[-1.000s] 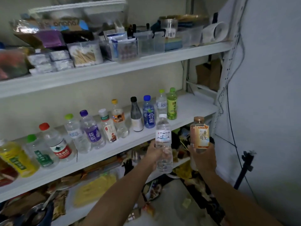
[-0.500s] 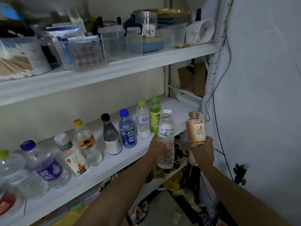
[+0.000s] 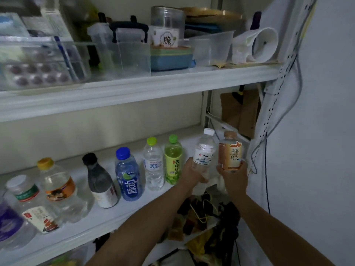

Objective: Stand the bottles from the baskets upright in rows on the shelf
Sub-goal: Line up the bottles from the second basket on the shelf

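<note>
Wall: a pale, plain wall [image 3: 326, 131] fills the right side, with a thin cable [image 3: 266, 169] hanging down it.
Upper shelf: a white board [image 3: 172, 81] crowded with clear plastic bins [image 3: 132, 56] and a labelled jar [image 3: 167, 25].
Middle shelf: a white shelf [image 3: 92, 225], dimly lit, against a cream back wall.
Row: seven bottles stand upright along it, from the purple-label bottle [image 3: 9, 225] at the left edge to the green tea bottle [image 3: 172, 160] on the right.
Lower shelf: a dark jumble of packets [image 3: 203, 217].
Water bottle [image 3: 204, 152]: clear, white cap, leaning slightly, just right of the green tea bottle at the row's end.
Oolong tea bottle [image 3: 230, 154]: brown cap, orange label, upright beside the water bottle.
Left hand [image 3: 192, 173]: wrapped around the water bottle's lower body.
Right hand [image 3: 233, 176]: gripping the oolong tea bottle from below.
Contact: whether either base touches the shelf cannot be told.
</note>
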Available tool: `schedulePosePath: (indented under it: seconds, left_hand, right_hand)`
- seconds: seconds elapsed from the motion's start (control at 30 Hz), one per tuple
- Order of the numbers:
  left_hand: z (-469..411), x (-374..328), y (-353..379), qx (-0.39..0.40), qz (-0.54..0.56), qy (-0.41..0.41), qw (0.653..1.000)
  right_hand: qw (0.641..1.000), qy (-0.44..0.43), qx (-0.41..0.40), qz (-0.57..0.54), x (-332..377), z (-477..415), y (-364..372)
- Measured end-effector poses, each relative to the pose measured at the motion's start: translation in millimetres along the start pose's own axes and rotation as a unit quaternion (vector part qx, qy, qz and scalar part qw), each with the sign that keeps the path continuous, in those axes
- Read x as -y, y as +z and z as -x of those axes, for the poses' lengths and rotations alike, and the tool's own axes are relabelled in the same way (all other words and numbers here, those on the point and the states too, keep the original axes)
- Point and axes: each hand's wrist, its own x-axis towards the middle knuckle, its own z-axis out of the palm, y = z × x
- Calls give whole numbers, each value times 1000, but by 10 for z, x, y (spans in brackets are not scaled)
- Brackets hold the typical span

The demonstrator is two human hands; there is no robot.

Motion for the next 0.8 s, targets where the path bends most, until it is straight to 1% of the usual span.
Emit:
schedulePosePath:
  seconds: [0.07, 0.27, 0.4, 0.5, 0.63, 0.8]
  left_hand:
    - [-164, -26, 82, -25, -4, 8, 1000]
    - [-461, 8, 203, -105, 0, 10, 994]
    - [-577, 28, 225, -121, -21, 1, 992]
    - [-624, 87, 247, -134, -10, -10, 991]
    - [-685, 168, 252, -153, -10, -20, 988]
    - [-771, 173, 222, -141, -11, -27, 990]
  right_hand:
    - [999, -15, 15, -25, 10, -233, 81]
    - [996, -39, 73, -39, -42, -723, 372]
    - [991, -29, 116, -66, -138, -841, 530]
    - [984, -9, 154, -94, -224, -860, 570]
    - [976, -32, 189, -100, -312, -895, 601]
    - [965, -45, 238, -95, -390, -937, 611]
